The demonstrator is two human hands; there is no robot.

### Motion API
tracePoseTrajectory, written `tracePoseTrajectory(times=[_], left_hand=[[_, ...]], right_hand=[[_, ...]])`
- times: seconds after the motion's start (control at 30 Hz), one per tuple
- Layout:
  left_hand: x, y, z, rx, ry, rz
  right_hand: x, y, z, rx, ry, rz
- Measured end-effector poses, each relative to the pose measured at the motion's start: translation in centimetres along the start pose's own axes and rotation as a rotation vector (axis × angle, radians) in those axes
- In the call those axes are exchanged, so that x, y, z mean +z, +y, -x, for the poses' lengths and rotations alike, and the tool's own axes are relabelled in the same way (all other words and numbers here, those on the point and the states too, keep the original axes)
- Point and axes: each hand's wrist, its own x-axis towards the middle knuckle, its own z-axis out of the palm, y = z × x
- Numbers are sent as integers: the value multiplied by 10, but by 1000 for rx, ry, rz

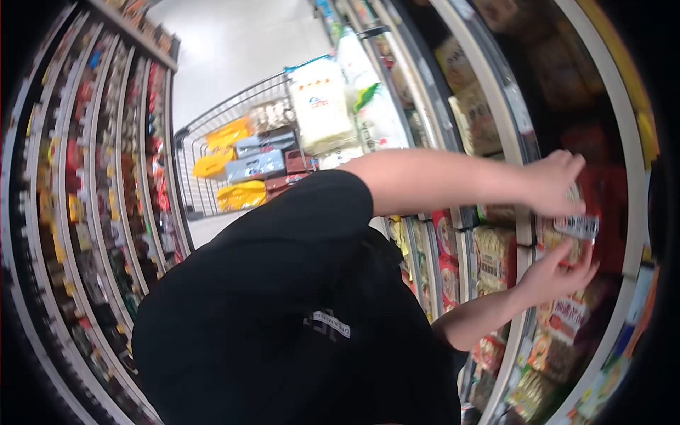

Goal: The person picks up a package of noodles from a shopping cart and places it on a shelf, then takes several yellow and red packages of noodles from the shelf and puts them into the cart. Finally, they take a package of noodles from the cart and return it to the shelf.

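Observation:
Both of my hands reach into a shelf compartment at the right. My left hand [556, 184] is bent round the upper end of a small package [577, 227] with a white label and dark print. From below, my right hand [559, 274] touches the lower part of the same package, its fingers partly curled round it. Behind the package is red packaging [610, 212] in the shadowed compartment. More bagged dry goods [567, 315] lie just below my right hand.
A wire shopping cart [205, 134] stands at the upper middle, holding yellow packs [241, 193], blue-grey packs [255, 166] and a large white bag [319, 103]. Long shelves of packaged goods [78, 212] line the left. Shelf rails [520, 127] run beside my arms.

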Motion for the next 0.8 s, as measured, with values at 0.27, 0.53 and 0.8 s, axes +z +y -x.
tracePoseTrajectory(times=[0.27,0.53,0.8], left_hand=[[-188,6,280,-68,63,-286],[-321,-2,609,-1077,658,-1208],[-299,-43,662,-1370,568,-1299]], right_hand=[[83,-62,102,-209,-709,-551],[183,-55,216,-123,-829,-346],[227,-36,209,20,-961,-396]])
